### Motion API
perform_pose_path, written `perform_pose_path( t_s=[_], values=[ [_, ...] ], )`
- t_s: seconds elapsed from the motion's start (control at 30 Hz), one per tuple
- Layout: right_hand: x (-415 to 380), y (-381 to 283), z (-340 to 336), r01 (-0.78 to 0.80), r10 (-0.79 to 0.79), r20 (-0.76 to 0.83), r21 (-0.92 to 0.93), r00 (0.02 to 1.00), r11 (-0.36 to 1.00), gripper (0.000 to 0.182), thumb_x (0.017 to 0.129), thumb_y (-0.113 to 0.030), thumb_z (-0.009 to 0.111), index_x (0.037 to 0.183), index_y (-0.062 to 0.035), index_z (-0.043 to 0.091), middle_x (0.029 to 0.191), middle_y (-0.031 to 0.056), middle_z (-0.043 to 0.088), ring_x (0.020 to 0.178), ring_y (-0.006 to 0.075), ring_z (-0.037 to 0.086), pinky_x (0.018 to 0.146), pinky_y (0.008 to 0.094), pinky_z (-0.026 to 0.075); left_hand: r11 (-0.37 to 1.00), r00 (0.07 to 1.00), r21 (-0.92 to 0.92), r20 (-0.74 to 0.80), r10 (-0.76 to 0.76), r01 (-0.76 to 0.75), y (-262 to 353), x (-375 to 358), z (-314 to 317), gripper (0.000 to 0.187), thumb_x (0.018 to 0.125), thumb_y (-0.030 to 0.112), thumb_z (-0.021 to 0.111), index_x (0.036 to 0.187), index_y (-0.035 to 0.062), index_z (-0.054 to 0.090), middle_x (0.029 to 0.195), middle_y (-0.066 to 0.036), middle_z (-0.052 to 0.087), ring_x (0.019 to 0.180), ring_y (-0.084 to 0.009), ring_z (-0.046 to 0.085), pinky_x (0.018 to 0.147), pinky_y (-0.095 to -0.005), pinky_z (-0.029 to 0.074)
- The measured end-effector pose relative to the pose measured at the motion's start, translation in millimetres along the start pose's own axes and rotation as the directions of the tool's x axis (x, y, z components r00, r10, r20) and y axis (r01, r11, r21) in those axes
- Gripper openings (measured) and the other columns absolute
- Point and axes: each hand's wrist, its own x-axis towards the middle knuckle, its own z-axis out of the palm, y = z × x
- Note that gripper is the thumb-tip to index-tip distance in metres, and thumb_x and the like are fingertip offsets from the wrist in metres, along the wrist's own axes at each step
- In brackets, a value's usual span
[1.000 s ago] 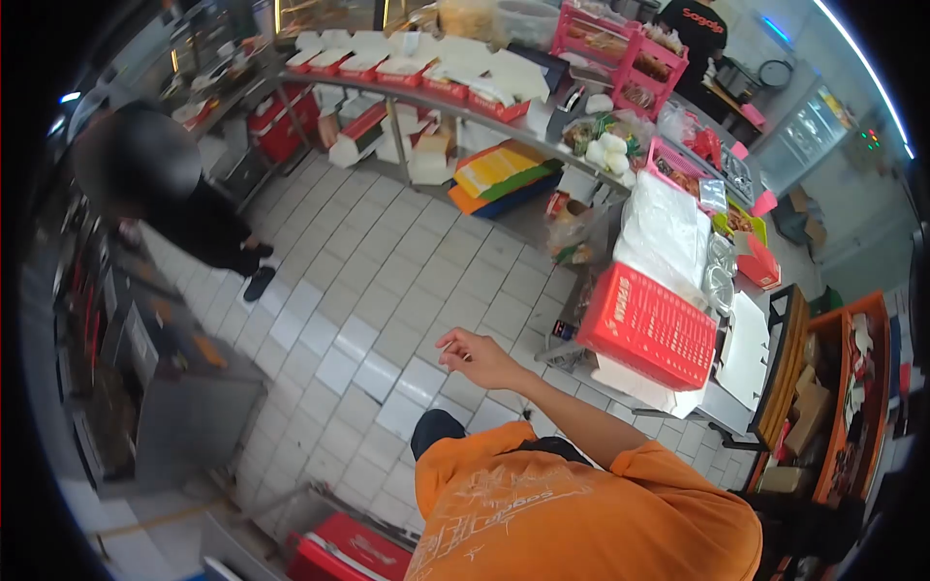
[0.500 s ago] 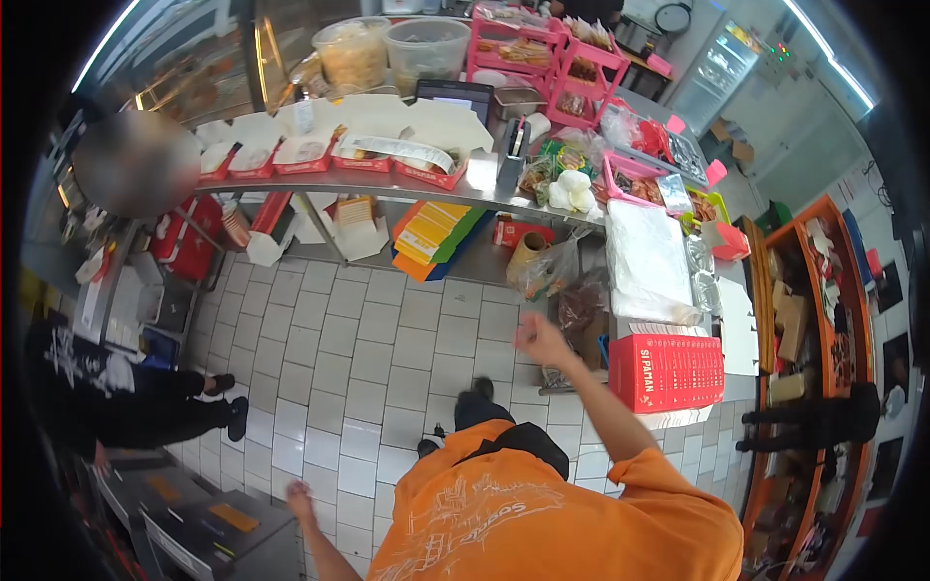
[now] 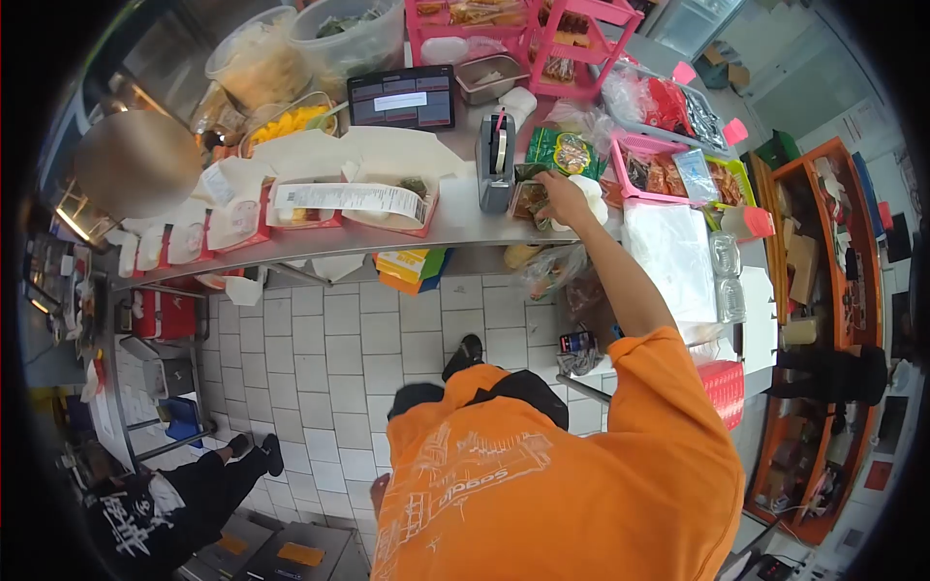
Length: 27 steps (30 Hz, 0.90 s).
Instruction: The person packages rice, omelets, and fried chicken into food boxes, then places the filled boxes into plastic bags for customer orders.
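Note:
My right hand [image 3: 570, 201] is at the counter, over a small clear container [image 3: 529, 199] of brownish packets. Its fingers curl down at the container's right side, and what lies between them is hidden. A white bundle [image 3: 593, 194] sits beside that hand, with a green packet [image 3: 564, 152] behind it. To its left stands a grey tape dispenser [image 3: 497, 174]. My left hand [image 3: 379, 490] hangs low by my side, mostly covered by the orange shirt, its fingers not readable. Open red-and-white food boxes [image 3: 401, 215] line the counter at left, a long printed receipt [image 3: 351, 198] across two of them.
A tablet [image 3: 401, 100] stands behind the boxes, near large clear tubs [image 3: 346, 39]. Pink racks [image 3: 581, 44] and a pink basket [image 3: 668, 172] are at the right. Stacked plastic sheets [image 3: 668, 257] lie nearer. Another person [image 3: 155, 508] is at the lower left.
I have moved closer to the counter. My right hand has gone from above the floor to the small container on the counter. My left hand has drawn in beside my shirt.

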Motion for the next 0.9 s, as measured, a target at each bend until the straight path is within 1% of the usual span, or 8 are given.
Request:
perform_pose_path(
  t_s=[0.13,0.23,0.33,0.47,0.57,0.63,0.73,0.9],
  values=[
    [-2.6,11.0,-1.0,-0.095,0.141,-0.231,0.199,0.963,0.975,0.04,0.078,-0.008,0.078,0.114,-0.0058,0.06,0.108,0.0149,0.063,0.107,0.0366,0.061,0.09,0.0456,0.049,0.995,0.995,0.057,0.049,-0.09,0.087,66.0,-9.8,31.9,0.037,0.094,0.023,0.059,0.125,0.0036,0.056,0.106,-0.022,0.069,0.101,-0.0392,0.067,0.075,-0.0515,0.054],
    [-28.2,-36.4,2.4,-0.01,0.035,-0.451,0.057,0.892,0.998,0.069,0.079,-0.006,0.076,0.141,-0.0104,0.046,0.112,0.0161,0.06,0.099,0.0371,0.061,0.088,0.0451,0.05,0.962,0.983,0.21,-0.008,0.182,-0.176,153.2,27.6,14.4,0.037,0.095,0.026,0.059,0.123,0.0018,0.058,0.103,-0.025,0.069,0.101,-0.044,0.065,0.078,-0.0529,0.052],
    [-41.8,-40.0,21.6,-0.061,0.045,-0.412,-0.027,0.91,0.998,0.084,0.078,-0.004,0.071,0.153,-0.0131,0.033,0.115,0.0158,0.06,0.102,0.0357,0.061,0.087,0.0459,0.051,0.756,0.929,0.574,0.021,0.37,-0.314,393.7,37.0,-0.5,0.037,0.096,0.027,0.057,0.122,0.0011,0.06,0.101,-0.024,0.07,0.098,-0.0452,0.066,0.079,-0.0519,0.052],
    [-24.3,-41.4,4.2,-0.265,0.263,-0.1,-0.013,0.96,0.964,0.11,0.065,0.003,0.082,0.157,-0.0119,0.025,0.117,0.0179,0.06,0.104,0.0396,0.062,0.087,0.0471,0.052,0.421,0.452,0.167,0.388,0.803,-0.892,658.8,-15.5,40.9,0.03,0.099,0.018,0.06,0.126,0.005,0.06,0.109,-0.015,0.067,0.1,-0.0311,0.065,0.087,-0.0381,0.051],
    [-2.0,-15.0,18.8,-0.326,0.325,-0.053,-0.003,0.944,0.946,0.084,0.07,0.001,0.076,0.145,-0.0123,0.042,0.114,0.0177,0.062,0.095,0.0427,0.065,0.078,0.0514,0.054,-0.047,-0.005,0.059,0.569,0.823,-0.997,767.8,-40.9,116.1,0.026,0.097,0.014,0.06,0.122,0.0075,0.061,0.112,-0.013,0.066,0.099,-0.0327,0.064,0.087,-0.0411,0.051],
    [4.3,-7.8,21.0,-0.355,0.355,-0.034,0.006,0.934,0.935,0.064,0.077,0.001,0.068,0.137,-0.0101,0.048,0.111,0.0185,0.062,0.093,0.0426,0.066,0.075,0.0513,0.054,-0.229,-0.109,0.108,0.638,0.763,-0.967,822.6,-38.2,178.5,0.025,0.095,0.012,0.06,0.119,0.0047,0.061,0.112,-0.013,0.067,0.096,-0.0335,0.064,0.084,-0.0416,0.05],
    [-1.3,-14.6,19.5,-0.361,0.367,-0.115,0.071,0.923,0.93,0.042,0.085,0.001,0.056,0.126,-0.0049,0.052,0.108,0.0217,0.06,0.091,0.0415,0.066,0.071,0.0499,0.055,-0.567,-0.076,0.452,0.732,0.677,-0.689,851.5,11.8,279.4,0.016,0.087,0.011,0.062,0.1,0.0062,0.07,0.1,-0.012,0.071,0.094,-0.0283,0.066,0.085,-0.0404,0.045],
    [-16.2,-24.2,10.8,-0.293,0.333,-0.206,0.205,0.92,0.934,0.033,0.088,0.0,0.053,0.121,-0.0018,0.05,0.117,0.0245,0.052,0.088,0.043,0.067,0.069,0.0506,0.056,-0.566,0.168,0.628,0.735,0.657,-0.535,847.9,50.0,337.6,0.011,0.079,0.01,0.065,0.076,0.0134,0.074,0.079,-0.011,0.072,0.087,-0.0254,0.069,0.089,-0.04,0.04]
  ],
)
